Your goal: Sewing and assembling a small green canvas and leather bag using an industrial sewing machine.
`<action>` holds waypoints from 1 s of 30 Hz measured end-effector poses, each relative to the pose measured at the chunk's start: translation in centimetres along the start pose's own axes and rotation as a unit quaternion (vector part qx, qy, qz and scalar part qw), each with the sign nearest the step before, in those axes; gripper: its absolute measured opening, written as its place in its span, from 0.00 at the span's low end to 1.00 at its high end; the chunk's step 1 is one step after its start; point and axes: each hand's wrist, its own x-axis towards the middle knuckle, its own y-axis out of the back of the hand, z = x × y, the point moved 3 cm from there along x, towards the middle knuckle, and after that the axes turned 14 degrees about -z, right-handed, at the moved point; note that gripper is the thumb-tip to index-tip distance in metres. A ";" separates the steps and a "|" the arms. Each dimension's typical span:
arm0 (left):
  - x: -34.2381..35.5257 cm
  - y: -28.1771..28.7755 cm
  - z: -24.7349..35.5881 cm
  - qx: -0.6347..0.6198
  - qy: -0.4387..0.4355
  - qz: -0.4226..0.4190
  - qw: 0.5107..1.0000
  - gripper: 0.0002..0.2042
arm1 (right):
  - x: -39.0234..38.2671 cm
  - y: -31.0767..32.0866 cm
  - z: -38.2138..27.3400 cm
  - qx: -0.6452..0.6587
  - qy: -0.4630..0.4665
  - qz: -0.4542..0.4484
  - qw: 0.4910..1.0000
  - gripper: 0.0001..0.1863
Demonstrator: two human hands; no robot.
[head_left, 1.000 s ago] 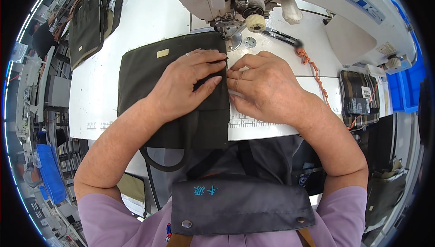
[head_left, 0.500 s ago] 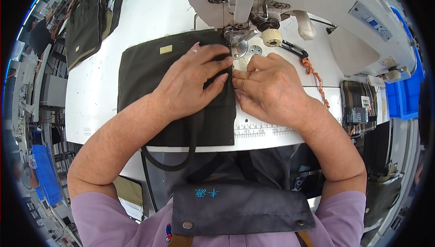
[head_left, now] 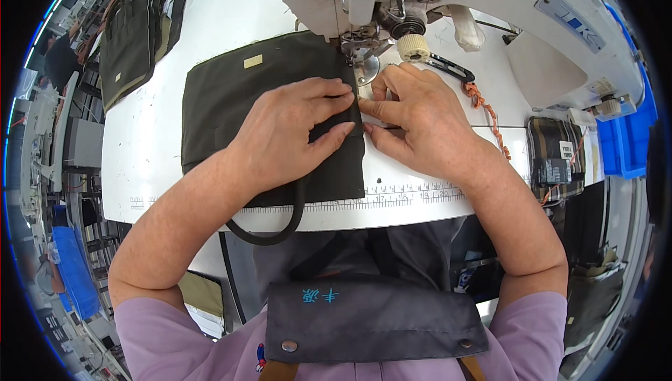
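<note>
A dark olive fabric bag panel (head_left: 217, 115) with a small pale label (head_left: 253, 62) and a looped handle (head_left: 283, 230) lies flat on the white sewing table. Its right edge runs up under the presser foot of the sewing machine (head_left: 358, 44). My left hand (head_left: 290, 125) rests on the panel with fingers extended, pressing it down near that edge. Pinched at the same edge, just below the needle area, my right hand (head_left: 416, 118) has its thumb and bent fingers on the fabric. The needle point itself is too small to make out.
Orange twisted cord (head_left: 486, 108) hangs from a black bracket right of the machine head. Plaid fabric with a dark box (head_left: 554, 171) sits at the table's right. Similar dark pieces (head_left: 129, 45) are piled at the far left. A printed ruler (head_left: 413, 194) lines the front edge.
The panel has moved away from me, farther under the machine, and its front edge and handle have shifted with it. My right hand has moved slightly forward.
</note>
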 end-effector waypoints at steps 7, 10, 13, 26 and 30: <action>-0.2 -0.4 0.2 -0.021 0.013 0.009 1.000 0.16 | -0.1 0.1 0.6 0.054 -0.024 -0.005 0.998 0.13; -0.1 -0.4 0.4 -0.009 0.011 0.005 1.000 0.16 | -0.1 0.2 0.9 0.068 -0.030 -0.004 0.997 0.13; -0.3 -0.6 0.4 0.015 0.007 0.012 1.000 0.16 | -0.1 0.3 0.9 0.063 -0.052 0.010 0.997 0.12; -0.2 -0.6 0.5 0.000 0.039 0.030 0.999 0.16 | 0.2 0.1 0.0 -0.086 -0.006 0.041 0.995 0.11; 0.1 -0.5 0.0 0.020 0.014 0.026 0.999 0.16 | 0.2 0.2 0.2 -0.055 -0.027 0.032 0.998 0.11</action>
